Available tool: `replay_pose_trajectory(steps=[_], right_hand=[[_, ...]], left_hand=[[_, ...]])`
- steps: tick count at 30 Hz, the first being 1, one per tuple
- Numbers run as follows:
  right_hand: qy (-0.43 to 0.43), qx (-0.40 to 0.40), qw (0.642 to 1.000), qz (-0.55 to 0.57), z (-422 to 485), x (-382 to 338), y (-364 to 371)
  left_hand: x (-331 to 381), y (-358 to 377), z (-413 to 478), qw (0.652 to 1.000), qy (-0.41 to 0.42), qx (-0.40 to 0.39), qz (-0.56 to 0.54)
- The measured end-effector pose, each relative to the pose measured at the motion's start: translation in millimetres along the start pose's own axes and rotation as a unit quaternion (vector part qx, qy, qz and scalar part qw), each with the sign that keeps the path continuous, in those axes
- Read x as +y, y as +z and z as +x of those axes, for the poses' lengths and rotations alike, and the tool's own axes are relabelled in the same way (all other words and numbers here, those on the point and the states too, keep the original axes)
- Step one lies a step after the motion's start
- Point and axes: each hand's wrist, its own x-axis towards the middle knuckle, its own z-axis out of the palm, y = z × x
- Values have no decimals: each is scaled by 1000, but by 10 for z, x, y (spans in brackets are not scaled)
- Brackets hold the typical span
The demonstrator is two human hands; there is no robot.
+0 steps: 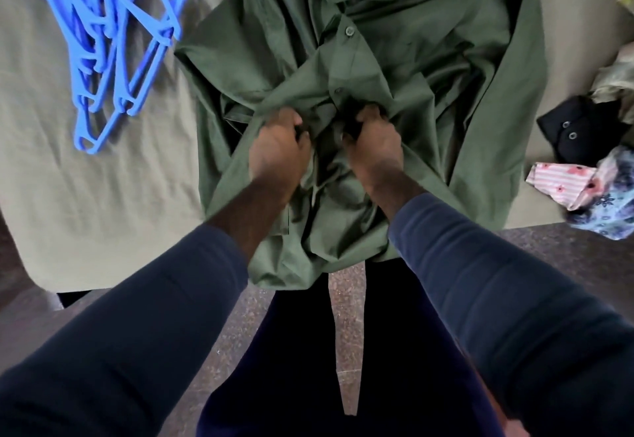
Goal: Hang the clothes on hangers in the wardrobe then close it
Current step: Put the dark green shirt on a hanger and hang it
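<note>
The green shirt [394,59] lies bunched at the centre of the frame, its lower part hanging over the near edge of the pale sheet [103,179]. Our left hand [278,148] and right hand [374,145] grip it side by side, fingers curled into the folds below its buttons.
</note>
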Motion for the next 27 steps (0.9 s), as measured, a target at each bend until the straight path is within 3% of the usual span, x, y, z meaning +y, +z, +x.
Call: replay_pose_trajectory(steps=[2, 9, 19, 21, 23, 27], right_hand=[[-1, 6, 1000, -13, 27, 6, 3], [-6, 38, 995, -91, 80, 4, 3], [-12, 14, 988, -154, 124, -41, -45], [11, 2, 995, -101, 146, -47, -112], [53, -8, 998, 46, 174, 8, -162], [127, -48, 933, 334, -245, 21, -335]], left_hand=[[-30, -73, 151, 1000, 3, 28, -7], [-73, -56, 397, 999, 13, -26, 17], [-93, -48, 397, 999, -2, -44, 4], [-59, -103, 350, 998, -15, -46, -36], [-5, -169, 260, 994, -33, -56, -83], [138, -310, -78, 953, -97, -125, -258]])
